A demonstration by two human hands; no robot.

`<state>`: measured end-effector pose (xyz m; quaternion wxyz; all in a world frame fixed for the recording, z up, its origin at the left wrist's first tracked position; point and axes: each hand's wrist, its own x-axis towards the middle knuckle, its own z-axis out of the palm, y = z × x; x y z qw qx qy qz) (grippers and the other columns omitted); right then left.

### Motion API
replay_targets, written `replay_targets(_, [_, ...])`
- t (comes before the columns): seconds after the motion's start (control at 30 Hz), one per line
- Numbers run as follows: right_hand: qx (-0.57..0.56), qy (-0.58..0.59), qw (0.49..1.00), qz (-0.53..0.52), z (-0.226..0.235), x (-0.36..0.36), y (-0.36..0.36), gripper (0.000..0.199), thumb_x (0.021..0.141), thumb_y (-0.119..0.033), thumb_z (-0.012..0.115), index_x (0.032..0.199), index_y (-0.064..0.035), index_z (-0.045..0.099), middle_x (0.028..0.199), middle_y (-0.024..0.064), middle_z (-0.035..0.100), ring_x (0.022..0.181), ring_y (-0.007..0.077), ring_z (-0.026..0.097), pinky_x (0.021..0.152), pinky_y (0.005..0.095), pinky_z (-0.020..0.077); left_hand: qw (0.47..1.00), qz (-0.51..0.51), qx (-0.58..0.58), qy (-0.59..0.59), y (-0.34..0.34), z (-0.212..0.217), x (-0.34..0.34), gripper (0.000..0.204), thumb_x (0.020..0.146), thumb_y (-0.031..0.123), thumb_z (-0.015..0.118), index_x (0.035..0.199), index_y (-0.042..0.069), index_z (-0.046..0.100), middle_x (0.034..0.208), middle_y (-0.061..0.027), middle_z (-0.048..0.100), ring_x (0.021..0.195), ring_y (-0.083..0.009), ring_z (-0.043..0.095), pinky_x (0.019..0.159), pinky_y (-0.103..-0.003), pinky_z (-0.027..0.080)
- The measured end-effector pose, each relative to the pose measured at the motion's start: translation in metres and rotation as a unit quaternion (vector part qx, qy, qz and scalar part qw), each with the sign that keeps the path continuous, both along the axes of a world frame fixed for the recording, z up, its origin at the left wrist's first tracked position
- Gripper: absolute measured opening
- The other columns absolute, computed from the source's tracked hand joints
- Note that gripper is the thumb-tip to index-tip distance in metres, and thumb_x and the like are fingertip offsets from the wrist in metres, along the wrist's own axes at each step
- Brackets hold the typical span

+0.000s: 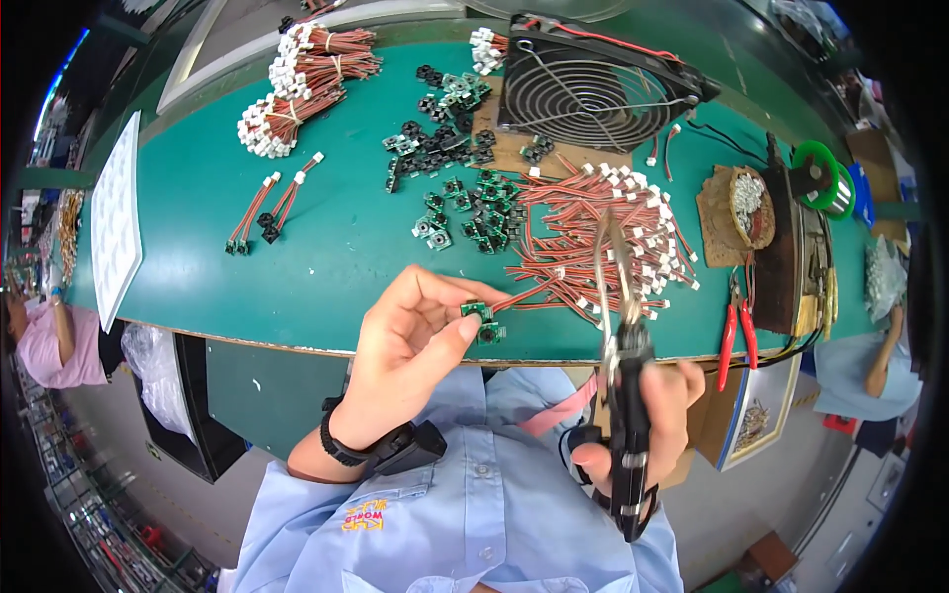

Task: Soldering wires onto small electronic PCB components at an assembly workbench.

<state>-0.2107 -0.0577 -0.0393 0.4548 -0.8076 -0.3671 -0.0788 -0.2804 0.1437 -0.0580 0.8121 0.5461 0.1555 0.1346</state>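
Observation:
My left hand [410,341] pinches a small green circuit board [478,311] between thumb and fingers at the table's near edge. Another small board [490,333] shows just below it, and red-and-dark wires run from there toward the pile. To the right, my right hand [664,415] is closed around a black-bodied soldering gun [629,385], its long metal end pointing away over the wires. Beyond it lies a heap of short wires with white connectors [633,252]. Loose green boards [489,212] rest left of that heap.
A black fan [593,94] stands at the back. Bundled connector wires [297,89] and wired boards [267,212] lie left. A white tray [117,222] stands at the left edge. Right are red-handled pliers [736,336], a round tip-cleaner dish [749,206] and a green reel [822,180].

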Motion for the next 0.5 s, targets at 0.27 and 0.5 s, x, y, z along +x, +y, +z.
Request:
replay_targets(0.27, [-0.022, 0.040, 0.989, 0.139, -0.001, -0.009, -0.012, 0.041, 0.060, -0.024, 0.078, 0.098, -0.0177, 0.064, 0.075, -0.0034, 0.063, 0.067, 0.0105, 0.059, 0.087, 0.0337, 0.0278, 0.996, 0.017, 0.083, -0.004, 0.002, -0.003, 0.000, 0.012, 0.086, 0.000, 0.053, 0.094, 0.003, 0.044, 0.105, -0.0201, 0.059, 0.099, -0.0228, 0.057, 0.087, -0.034, 0.044])
replay_targets(0.5, [-0.022, 0.033, 0.989, 0.141, 0.000, -0.008, -0.010, 0.042, 0.059, -0.021, 0.077, 0.098, -0.0171, 0.064, 0.072, -0.0044, 0.062, 0.067, 0.0095, 0.059, 0.085, 0.0320, 0.0295, 0.996, 0.008, 0.089, -0.011, 0.002, -0.003, 0.000, 0.012, 0.086, 0.000, 0.052, 0.095, 0.003, 0.044, 0.105, -0.0203, 0.059, 0.100, -0.0228, 0.057, 0.087, -0.035, 0.044])
